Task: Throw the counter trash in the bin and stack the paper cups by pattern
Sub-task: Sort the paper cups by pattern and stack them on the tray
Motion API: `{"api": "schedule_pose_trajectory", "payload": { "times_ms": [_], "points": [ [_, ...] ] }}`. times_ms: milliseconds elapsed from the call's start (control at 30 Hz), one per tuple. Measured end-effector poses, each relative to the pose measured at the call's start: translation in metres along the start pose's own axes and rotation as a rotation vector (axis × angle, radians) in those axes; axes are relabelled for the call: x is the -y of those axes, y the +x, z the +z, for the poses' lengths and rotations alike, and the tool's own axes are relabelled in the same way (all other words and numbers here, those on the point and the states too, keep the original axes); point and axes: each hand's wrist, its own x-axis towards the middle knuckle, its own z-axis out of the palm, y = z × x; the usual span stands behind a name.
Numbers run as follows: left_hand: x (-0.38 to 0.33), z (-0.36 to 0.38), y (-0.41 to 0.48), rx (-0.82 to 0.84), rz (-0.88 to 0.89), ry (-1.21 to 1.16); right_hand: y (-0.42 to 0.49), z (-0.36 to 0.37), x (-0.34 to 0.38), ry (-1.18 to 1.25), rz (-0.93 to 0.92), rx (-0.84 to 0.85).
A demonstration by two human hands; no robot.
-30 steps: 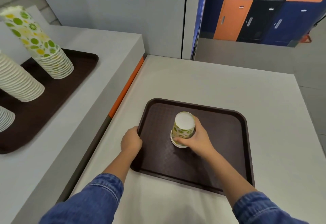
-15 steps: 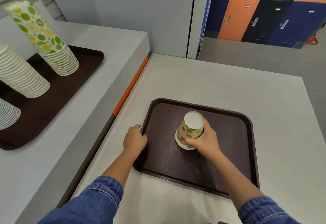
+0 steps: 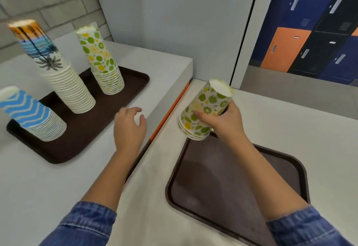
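Note:
My right hand (image 3: 225,123) grips a small nested stack of upside-down lime-and-lemon cups (image 3: 205,110), tilted and lifted above the far left corner of the near brown tray (image 3: 286,170). My left hand (image 3: 128,127) hovers open over the higher counter, fingers spread, holding nothing. On the far brown tray (image 3: 81,141) stand three upside-down stacks: a matching lime-and-lemon stack (image 3: 102,61) at the back right, a tall palm-tree sunset stack (image 3: 56,71) in the middle, and a blue zigzag stack (image 3: 31,115) at the front left.
The higher left counter (image 3: 38,187) meets the lower right counter (image 3: 280,121) at a step edged with an orange strip (image 3: 168,112). A grey wall panel stands behind. Blue, black and orange lockers (image 3: 310,38) show at the back right.
My right hand lifted the lime-and-lemon cups off the near tray and carried them up and left. My left hand let go of the tray's edge and moved toward the higher counter. The view swung left.

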Motion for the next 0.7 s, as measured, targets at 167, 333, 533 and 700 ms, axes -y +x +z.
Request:
{"api": "schedule_pose_trajectory", "payload": {
  "times_ms": [167,333,533,700],
  "points": [
    [0.059,-0.036,0.052,0.038,-0.107,0.147,0.054,0.080,0.066,0.144,-0.104,0.060],
    [0.091,-0.050,0.081,0.312,-0.213,0.032,0.101,0.165,0.117,0.155,-0.229,0.086],
    [0.111,-0.055,0.060,0.270,-0.144,-0.095,0.141,0.246,0.158,0.110,-0.363,0.101],
    [0.133,-0.052,0.055,0.306,-0.144,-0.183,0.165,0.290,0.180,0.065,-0.432,0.113]
  ]
}}
